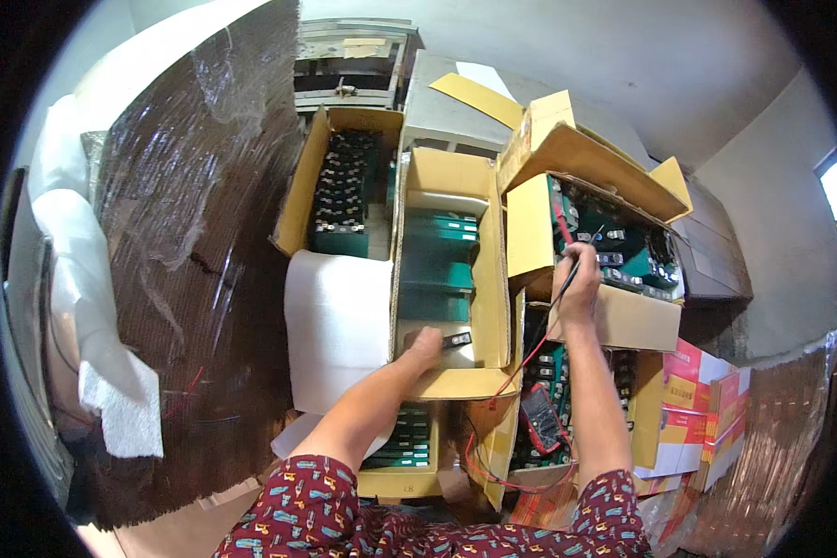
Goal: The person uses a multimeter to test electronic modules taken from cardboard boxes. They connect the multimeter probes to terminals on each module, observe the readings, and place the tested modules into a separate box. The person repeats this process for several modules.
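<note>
Brown cardboard makes up the middle carton, open at the top, with the green blocks in its farther part; they lie close together, so I cannot give their number. Between these blocks and its near wall a pale patch of floor leaves some room, and a narrow gap runs along its right wall. The left hand reaches inside over the near left edge, its fingers at one small black piece with a metal end; whether they grip it I cannot tell. The right hand, well apart from the left, is to the right of the middle carton above another open carton, pinching one red probe, with one black lead running beside its fingers. Five open cartons show in all: the middle carton, one behind to its left, the one beneath the right hand, one below the near edge and one to the lower right. One red meter sits over that last one, and one white foam sheet covers the space just left of the middle carton.
</note>
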A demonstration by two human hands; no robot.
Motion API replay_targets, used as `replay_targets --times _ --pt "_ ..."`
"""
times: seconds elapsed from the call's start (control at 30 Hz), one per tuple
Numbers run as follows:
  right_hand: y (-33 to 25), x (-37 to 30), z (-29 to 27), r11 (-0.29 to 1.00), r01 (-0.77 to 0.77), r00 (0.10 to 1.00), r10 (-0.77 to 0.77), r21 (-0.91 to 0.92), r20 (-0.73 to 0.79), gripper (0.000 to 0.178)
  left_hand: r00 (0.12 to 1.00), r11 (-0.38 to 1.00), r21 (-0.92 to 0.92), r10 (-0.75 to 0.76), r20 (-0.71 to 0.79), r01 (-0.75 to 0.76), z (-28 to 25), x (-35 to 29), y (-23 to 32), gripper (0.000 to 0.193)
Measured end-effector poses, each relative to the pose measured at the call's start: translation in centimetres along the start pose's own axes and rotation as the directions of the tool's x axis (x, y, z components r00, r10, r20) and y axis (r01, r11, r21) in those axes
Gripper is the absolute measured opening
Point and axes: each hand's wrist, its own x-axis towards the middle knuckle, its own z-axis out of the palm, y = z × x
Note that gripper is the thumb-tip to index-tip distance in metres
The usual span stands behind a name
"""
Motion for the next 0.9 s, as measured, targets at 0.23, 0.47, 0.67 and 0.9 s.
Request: replay_targets --times 0.23,0.47,0.67,0.9 --pt "4.7 2.0 1.1 0.995 -0.067 0.981 0.052 -0.07 -0.189 0.012 0.998 0.989 -0.145 0.035 -0.047 -0.041 -17.2 -7.9 5.4 0.043" --pt "5.9 1.2 1.4 0.974 -0.226 0.919 0.221 0.022 -0.326 0.015 0.863 0.487 -0.805 -0.179 -0.472 -0.339 -30.9 -16.1 3.2 0.034" --pt "5.8 1.4 1.6 0.971 -0.24 0.928 0.226 -0.013 -0.295 0.014 0.664 0.522 -0.694 -0.286 -0.691 -0.496 -36.9 -9.4 -2.4 0.013" --pt "4.6 1.4 1.6 0.961 -0.257 0.933 0.221 -0.098 -0.286 0.013 0.626 0.736 -0.654 -0.596 -0.504 0.175 -37.7 3.0 -8.6 0.038"
